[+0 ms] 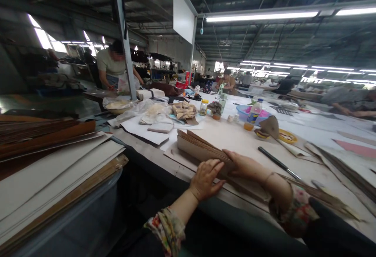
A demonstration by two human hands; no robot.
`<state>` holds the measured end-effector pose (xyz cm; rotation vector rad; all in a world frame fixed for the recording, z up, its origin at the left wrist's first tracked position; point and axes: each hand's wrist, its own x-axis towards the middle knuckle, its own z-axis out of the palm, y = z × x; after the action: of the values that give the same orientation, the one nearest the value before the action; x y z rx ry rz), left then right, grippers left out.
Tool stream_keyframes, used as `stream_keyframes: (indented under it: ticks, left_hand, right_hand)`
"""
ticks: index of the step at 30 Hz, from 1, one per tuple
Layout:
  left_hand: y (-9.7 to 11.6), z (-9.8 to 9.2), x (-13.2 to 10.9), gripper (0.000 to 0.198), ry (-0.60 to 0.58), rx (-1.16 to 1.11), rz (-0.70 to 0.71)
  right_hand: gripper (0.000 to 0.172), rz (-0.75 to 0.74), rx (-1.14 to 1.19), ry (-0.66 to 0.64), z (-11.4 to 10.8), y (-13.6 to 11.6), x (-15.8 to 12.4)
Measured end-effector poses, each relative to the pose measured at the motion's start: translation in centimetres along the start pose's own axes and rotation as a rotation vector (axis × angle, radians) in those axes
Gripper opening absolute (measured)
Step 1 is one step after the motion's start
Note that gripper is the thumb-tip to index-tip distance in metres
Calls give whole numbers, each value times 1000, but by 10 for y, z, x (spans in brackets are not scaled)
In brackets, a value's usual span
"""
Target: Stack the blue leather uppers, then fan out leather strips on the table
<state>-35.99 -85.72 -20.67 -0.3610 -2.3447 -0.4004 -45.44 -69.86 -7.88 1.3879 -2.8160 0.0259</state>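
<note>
A stack of brown and whitish sheets [195,147], paper or leather I cannot tell, stands on its long edge near the front of the table. My left hand [206,178] is on its near side, fingers bent over the top edge and thumb pointing right. Farther along to the right, my right hand [242,166] grips the same stack from above, its fingertips partly hidden. Both hands are close together. To the right of them lies a black-handled tool [274,160] with a metal shaft.
At left, large sheets [55,167] lie over a grey bin [88,206]. Behind the stack are cloth pieces [183,110], a yellow-lidded jar [203,107], a bottle [255,111] and a yellow dish [288,136]. More sheets [343,167] lie right. A co-worker [113,67] stands beyond a post.
</note>
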Motion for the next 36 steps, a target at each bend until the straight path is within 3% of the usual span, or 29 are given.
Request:
stream_keyframes:
  ticks: [4,7,10,15,18,21,22,24,27,30,32,35,36]
  left_hand:
    - [0,0,0,52,12,38,25]
    - [5,-4,8,47,40,86,33]
    - [12,-11,33,48,32,136,80]
    - [12,-10,87,57,-287,174,47]
    - [10,-7,98,50,-372,167,36]
    - [11,-8,96,49,-367,171,27]
    - [12,-9,95,50,-369,170,24]
    - [14,-10,94,51,-368,166,18]
    - [16,-10,93,56,-359,173,10]
    - [17,-10,93,60,-365,189,2]
    - [15,-9,92,62,-372,189,-1]
    - [13,-8,89,64,-365,177,0]
    - [12,-8,88,64,-356,172,0]
  right_hand:
    - [72,51,67,13,31,12,-9]
    - [58,65,12,55,32,18,-21]
    - [54,70,-9,124,31,14,-28]
    - [57,78,18,209,29,14,-42]
    - [51,186,155,535,33,35,-84]
    - [55,529,383,990,50,76,-147]
    - [58,655,468,1098,57,91,-166]
    - [64,839,714,1181,71,116,-193]
    - [69,902,1045,1163,81,134,-198]
    - [73,762,1222,949,78,132,-176]
    - [75,668,1236,861,75,130,-162]
    - [75,694,1159,894,72,132,-156]
    - [74,688,1132,843,72,134,-157]
